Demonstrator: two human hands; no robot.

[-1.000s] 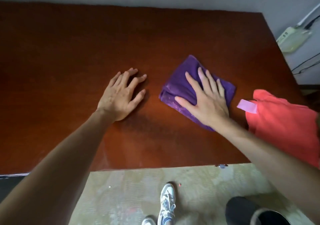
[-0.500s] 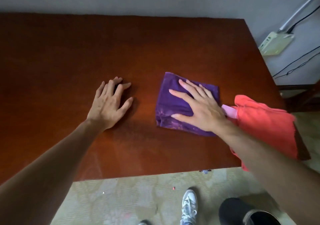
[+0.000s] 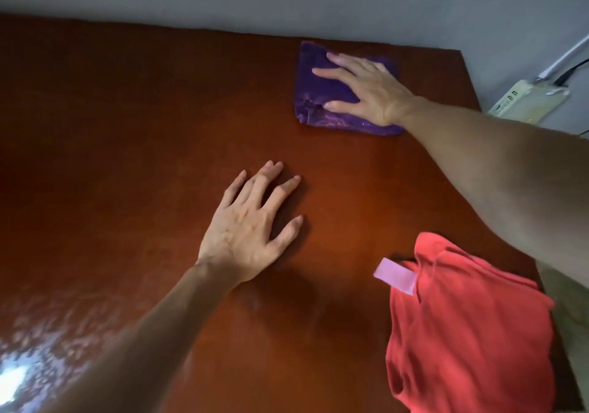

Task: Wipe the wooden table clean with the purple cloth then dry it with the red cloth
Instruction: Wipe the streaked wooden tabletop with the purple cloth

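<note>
The folded purple cloth (image 3: pixel 314 94) lies near the far edge of the dark wooden table (image 3: pixel 127 126), right of centre. My right hand (image 3: pixel 366 91) presses flat on top of it, fingers spread and pointing left. My left hand (image 3: pixel 251 224) rests palm-down on the bare wood in the middle, fingers apart, holding nothing. The red cloth (image 3: pixel 471 323) lies crumpled at the table's near right corner, with a pink tag (image 3: pixel 395 275) sticking out on its left side; part of it hangs over the right edge.
A grey wall runs just behind the table's far edge. A white box with cables (image 3: pixel 529 100) is fixed to the wall beyond the far right corner. Light glares off the tabletop at the near left (image 3: pixel 19 377).
My right hand has pushed the purple cloth away from me, from beside the red cloth to near the table's far edge. The view has tilted up and closer; my left hand stays flat.
</note>
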